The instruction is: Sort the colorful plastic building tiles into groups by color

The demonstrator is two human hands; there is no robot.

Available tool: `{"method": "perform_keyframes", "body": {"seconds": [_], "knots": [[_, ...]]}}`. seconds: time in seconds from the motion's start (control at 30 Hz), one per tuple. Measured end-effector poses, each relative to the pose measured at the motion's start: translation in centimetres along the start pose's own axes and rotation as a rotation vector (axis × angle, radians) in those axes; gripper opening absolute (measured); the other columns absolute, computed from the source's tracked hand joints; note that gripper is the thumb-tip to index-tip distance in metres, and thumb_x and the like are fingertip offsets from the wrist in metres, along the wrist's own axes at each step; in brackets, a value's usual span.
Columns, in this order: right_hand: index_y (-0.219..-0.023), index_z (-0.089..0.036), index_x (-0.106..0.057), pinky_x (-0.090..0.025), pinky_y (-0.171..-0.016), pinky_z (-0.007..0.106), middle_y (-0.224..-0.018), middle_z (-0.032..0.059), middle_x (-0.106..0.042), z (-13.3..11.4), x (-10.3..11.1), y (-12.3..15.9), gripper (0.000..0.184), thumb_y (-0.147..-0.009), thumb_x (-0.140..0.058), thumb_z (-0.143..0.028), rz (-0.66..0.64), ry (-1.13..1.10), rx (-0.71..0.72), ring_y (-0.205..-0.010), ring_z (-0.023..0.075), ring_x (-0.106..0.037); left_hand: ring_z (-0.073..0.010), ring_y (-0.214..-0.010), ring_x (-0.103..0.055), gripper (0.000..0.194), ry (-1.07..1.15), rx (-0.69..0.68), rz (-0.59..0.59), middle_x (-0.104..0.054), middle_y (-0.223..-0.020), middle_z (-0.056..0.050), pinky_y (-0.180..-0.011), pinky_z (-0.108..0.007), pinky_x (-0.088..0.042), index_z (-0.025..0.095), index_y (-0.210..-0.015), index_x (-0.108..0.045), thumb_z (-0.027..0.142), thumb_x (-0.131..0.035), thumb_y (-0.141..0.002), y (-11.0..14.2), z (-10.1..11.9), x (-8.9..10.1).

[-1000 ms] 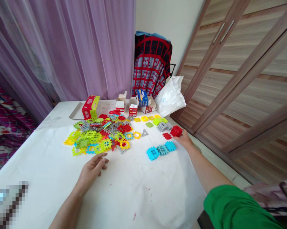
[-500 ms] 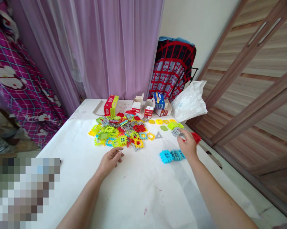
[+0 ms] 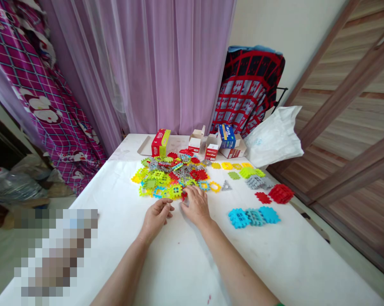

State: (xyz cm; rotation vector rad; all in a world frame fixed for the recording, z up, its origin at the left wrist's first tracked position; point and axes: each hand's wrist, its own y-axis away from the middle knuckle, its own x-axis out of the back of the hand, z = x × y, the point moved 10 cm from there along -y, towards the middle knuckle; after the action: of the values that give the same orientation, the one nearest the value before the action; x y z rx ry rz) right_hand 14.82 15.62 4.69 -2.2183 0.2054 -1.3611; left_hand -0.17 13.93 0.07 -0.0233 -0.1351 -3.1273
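Note:
A heap of flat interlocking plastic tiles (image 3: 171, 178) in yellow, green, red, grey and blue lies on the white table (image 3: 179, 263). My right hand (image 3: 196, 205) lies palm down at the heap's near edge, fingers stretched out, fingertips on a red tile (image 3: 184, 195). My left hand (image 3: 156, 216) rests on the table just left of it, fingers loosely curled, holding nothing. To the right lie a row of joined blue tiles (image 3: 254, 216), a red tile stack (image 3: 281, 193) with a single red tile (image 3: 263, 197), a grey stack (image 3: 257, 182) and green tiles (image 3: 251, 172).
Small cardboard boxes (image 3: 211, 146) and a red-green box (image 3: 160, 142) stand at the table's far edge. A white plastic bag (image 3: 274, 138) lies at the far right corner. Purple curtains (image 3: 153, 63) hang behind, and wooden sliding doors (image 3: 354, 119) stand to the right. A blanket-draped chair (image 3: 249, 89) stands behind the table.
My right hand left the red stack at the right and crossed left to the near edge of the heap. The view swung left. My left hand stayed by the heap.

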Motion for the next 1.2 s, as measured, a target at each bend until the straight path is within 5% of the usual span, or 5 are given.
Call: {"method": "perform_keyframes", "body": {"seconds": [0.17,0.47,0.73,0.97,1.2], "knots": [[-0.109,-0.021,-0.059,-0.037,-0.095,0.043,-0.113,0.0099,-0.066,0.5,-0.4,-0.1,0.034,-0.075,-0.064,-0.023,0.019,0.016,-0.018,-0.115,0.0277,-0.049,-0.0100,-0.053,-0.058,0.038,-0.005,0.011,-0.016,-0.065,-0.070,-0.001,-0.039,-0.017,-0.037,0.018,-0.091,-0.063,0.047,-0.064,-0.067,-0.1,-0.2,-0.2],[-0.121,-0.015,-0.050,-0.045,-0.095,0.042,-0.115,0.0138,-0.062,1.0,1.6,1.0,0.046,-0.077,-0.059,-0.022,0.261,-0.192,0.025,-0.110,0.0253,-0.056,-0.0103,-0.055,-0.059,0.042,-0.043,0.023,-0.028,-0.066,-0.074,-0.002,-0.040,-0.017,-0.038,0.017,-0.094,-0.062,0.050,-0.064,-0.067,-0.2,-0.6,-0.3],[-0.125,-0.019,-0.049,-0.047,-0.098,0.039,-0.117,0.0110,-0.062,-2.9,0.5,1.2,0.055,-0.072,-0.050,-0.005,0.088,-0.390,0.213,-0.113,0.0217,-0.056,-0.0171,-0.073,-0.066,0.065,0.010,-0.038,0.139,-0.064,-0.112,-0.013,-0.038,-0.018,-0.041,0.017,-0.119,-0.052,0.059,-0.062,-0.071,-0.2,0.6,1.7],[-0.125,-0.019,-0.052,-0.045,-0.099,0.039,-0.120,0.0089,-0.063,-3.9,-0.1,1.2,0.059,-0.069,-0.044,0.000,0.011,-0.394,0.262,-0.112,0.0199,-0.056,-0.0151,-0.065,-0.062,0.059,-0.072,0.014,0.124,-0.067,-0.090,-0.007,-0.038,-0.019,-0.039,0.016,-0.105,-0.060,0.059,-0.066,-0.066,-0.3,-0.2,1.7],[-0.117,-0.019,-0.058,-0.035,-0.105,0.048,-0.131,0.0098,-0.055,-0.9,1.6,0.5,0.048,-0.072,-0.048,-0.006,0.186,-0.267,0.075,-0.124,0.0260,-0.045,-0.0139,-0.059,-0.060,0.056,-0.105,0.064,0.117,-0.069,-0.082,-0.005,-0.042,-0.020,-0.042,0.018,-0.103,-0.063,0.061,-0.065,-0.068,0.0,-0.7,2.0]]}}
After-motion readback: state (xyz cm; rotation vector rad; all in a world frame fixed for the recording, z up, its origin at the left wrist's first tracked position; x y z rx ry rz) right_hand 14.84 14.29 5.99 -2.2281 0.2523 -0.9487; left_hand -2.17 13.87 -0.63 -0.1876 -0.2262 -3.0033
